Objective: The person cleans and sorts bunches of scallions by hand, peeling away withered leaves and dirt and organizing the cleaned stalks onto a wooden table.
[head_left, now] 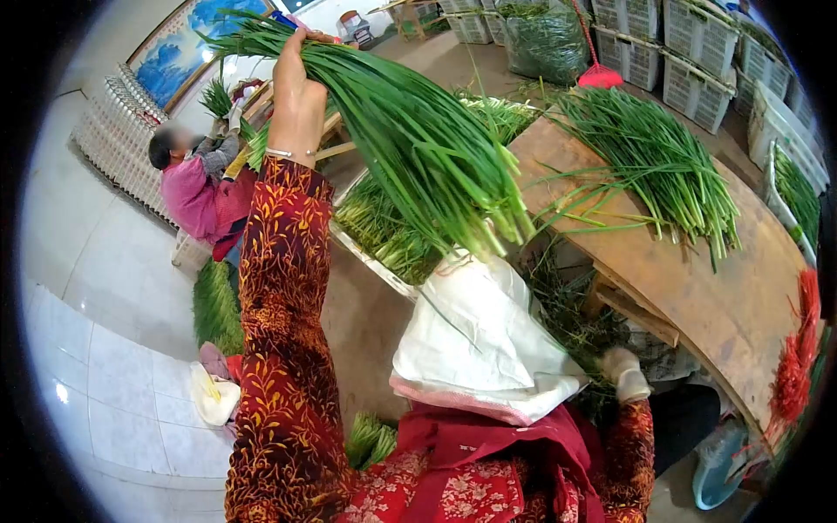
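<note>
My left hand [296,96] is raised high and grips a thick bunch of long green chives [418,139] near its leafy end. The pale root ends hang down to the right, over a white cloth [479,340] on my lap. My right hand [626,373], in a white glove, is low at the right beside the wooden table's edge. It rests among loose green trimmings [567,322], and its curled fingers hide whether it holds anything. Both my sleeves are red with a yellow leaf pattern.
A second pile of chives [654,166] lies on the wooden table [715,296], with red ties [793,366] at its right edge. More chives fill a tray [384,231] and lie on the floor [216,305]. Another person in pink [196,192] sits at the left. White crates [697,52] are stacked behind.
</note>
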A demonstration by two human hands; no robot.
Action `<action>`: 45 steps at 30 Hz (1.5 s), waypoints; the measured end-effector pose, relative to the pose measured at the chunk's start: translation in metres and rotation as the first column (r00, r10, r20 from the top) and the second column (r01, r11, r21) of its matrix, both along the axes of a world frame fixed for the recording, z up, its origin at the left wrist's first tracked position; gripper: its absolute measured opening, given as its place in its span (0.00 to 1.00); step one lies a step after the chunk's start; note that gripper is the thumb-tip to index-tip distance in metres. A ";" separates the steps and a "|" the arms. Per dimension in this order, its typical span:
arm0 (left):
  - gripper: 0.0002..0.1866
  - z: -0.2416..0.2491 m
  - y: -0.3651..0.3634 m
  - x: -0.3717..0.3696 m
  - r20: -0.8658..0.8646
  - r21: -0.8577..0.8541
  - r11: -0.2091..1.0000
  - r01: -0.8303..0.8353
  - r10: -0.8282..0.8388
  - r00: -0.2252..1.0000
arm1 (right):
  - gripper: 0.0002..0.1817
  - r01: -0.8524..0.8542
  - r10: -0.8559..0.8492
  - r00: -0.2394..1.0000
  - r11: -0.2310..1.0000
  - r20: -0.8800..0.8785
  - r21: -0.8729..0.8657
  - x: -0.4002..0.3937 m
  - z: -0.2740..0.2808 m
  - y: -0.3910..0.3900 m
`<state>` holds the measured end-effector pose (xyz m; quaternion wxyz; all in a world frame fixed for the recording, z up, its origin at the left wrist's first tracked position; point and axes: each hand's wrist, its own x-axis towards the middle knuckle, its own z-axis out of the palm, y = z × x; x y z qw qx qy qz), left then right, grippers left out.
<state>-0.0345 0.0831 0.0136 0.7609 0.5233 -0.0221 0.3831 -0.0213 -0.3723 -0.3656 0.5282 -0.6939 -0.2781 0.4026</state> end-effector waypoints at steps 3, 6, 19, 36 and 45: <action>0.10 0.006 -0.019 -0.004 0.011 0.006 0.999 -0.053 0.053 0.999 | 0.20 0.099 0.160 0.916 0.799 0.368 -0.593 0.004 -0.034 -0.003; 0.10 0.007 -0.037 -0.007 -0.006 0.035 0.997 -0.073 0.073 0.997 | 0.26 0.304 -0.106 0.810 0.917 0.577 -0.258 -0.002 0.043 0.037; 0.09 0.008 -0.045 -0.009 0.028 -0.015 0.998 0.061 -0.061 0.998 | 0.19 0.410 -0.294 0.912 0.679 -0.287 0.609 -0.010 0.171 0.139; 0.09 0.003 -0.036 -0.003 0.002 0.004 0.975 0.223 -0.223 0.975 | 0.14 0.192 0.132 0.898 0.741 -0.420 0.643 0.013 0.182 0.116; 0.07 -0.004 -0.044 -0.010 0.109 -0.021 0.936 0.350 -0.346 0.932 | 0.10 0.010 0.311 0.843 0.806 -0.439 0.591 -0.032 0.198 0.120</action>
